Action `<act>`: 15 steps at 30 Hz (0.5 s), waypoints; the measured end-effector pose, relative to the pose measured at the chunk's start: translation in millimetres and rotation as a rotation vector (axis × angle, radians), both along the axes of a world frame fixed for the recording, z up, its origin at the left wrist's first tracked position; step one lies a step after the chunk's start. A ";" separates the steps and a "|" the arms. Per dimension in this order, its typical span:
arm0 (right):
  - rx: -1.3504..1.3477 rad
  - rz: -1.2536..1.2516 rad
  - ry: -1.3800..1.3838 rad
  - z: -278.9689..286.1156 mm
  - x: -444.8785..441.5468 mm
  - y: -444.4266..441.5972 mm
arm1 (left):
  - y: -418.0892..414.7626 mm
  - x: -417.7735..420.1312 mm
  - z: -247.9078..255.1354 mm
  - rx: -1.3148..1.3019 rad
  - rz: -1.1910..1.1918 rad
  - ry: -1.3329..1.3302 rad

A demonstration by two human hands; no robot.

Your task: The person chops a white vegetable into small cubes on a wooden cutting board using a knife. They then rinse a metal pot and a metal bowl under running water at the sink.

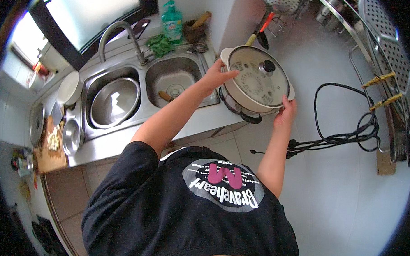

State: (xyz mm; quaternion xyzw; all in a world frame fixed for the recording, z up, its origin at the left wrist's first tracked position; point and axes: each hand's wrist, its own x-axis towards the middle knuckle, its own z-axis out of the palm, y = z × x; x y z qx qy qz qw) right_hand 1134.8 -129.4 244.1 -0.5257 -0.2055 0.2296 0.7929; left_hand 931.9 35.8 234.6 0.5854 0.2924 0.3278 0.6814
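Note:
Both hands grip a cream-coloured pot (249, 92) with a glass lid (250, 80) that has a black knob. My left hand (219, 75) holds its left rim, the thumb over the lid's edge. At the right handle, my right hand (286, 110) has its fingers against the side. Patterned shapes show through the glass. Partly hidden beneath the pot is another vessel with a black handle (251, 118), near the counter's right end; whether the two touch, I cannot tell.
A double steel sink (142, 102) lies to the left, with a metal basin (115, 103) in one bowl. Green leaves (159, 45) and a soap bottle (172, 23) stand behind it. Far left are a cutting board (51, 160) and a cleaver (57, 112). Black cables (340, 141) hang at right.

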 end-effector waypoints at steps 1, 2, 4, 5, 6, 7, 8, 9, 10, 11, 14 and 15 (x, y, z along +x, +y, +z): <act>0.010 0.026 0.011 1.3 -3.2 -2.4 | -6.4 -2.8 -1.5 -0.033 0.033 -0.030; 0.021 0.054 0.022 2.4 -6.5 -4.4 | -12.3 -5.8 -2.6 -0.065 0.069 -0.061; 0.030 0.089 0.019 3.7 -10.4 -8.6 | -27.6 -15.4 -3.2 -0.113 0.109 -0.154; 0.035 0.115 0.021 2.0 -12.3 -9.7 | -35.6 -21.9 -6.0 -0.085 0.130 -0.162; 0.042 0.157 0.001 -1.7 -10.8 -10.4 | -42.9 -30.2 -7.7 -0.057 0.156 -0.171; 0.058 0.213 -0.046 0.7 -16.4 -12.7 | -49.8 -41.2 -9.5 -0.025 0.195 -0.175; 0.078 0.276 -0.089 8.6 -24.7 -16.4 | -59.5 -51.5 -9.5 -0.024 0.205 -0.180; 0.068 0.291 -0.122 14.4 -33.8 -19.5 | -72.7 -63.2 -4.2 -0.136 0.207 -0.200; 0.060 0.304 -0.157 22.5 -41.3 -23.7 | -89.0 -74.1 7.8 -0.248 0.209 -0.229; 0.073 0.405 -0.147 31.3 -44.4 -25.4 | -103.3 -85.4 15.1 -0.355 0.212 -0.266; 0.100 0.538 -0.180 51.8 -72.5 -22.9 | -134.1 -117.2 8.7 -0.401 0.255 -0.426; 0.106 0.589 -0.181 57.2 -82.7 -19.4 | -140.5 -127.6 1.4 -0.413 0.311 -0.454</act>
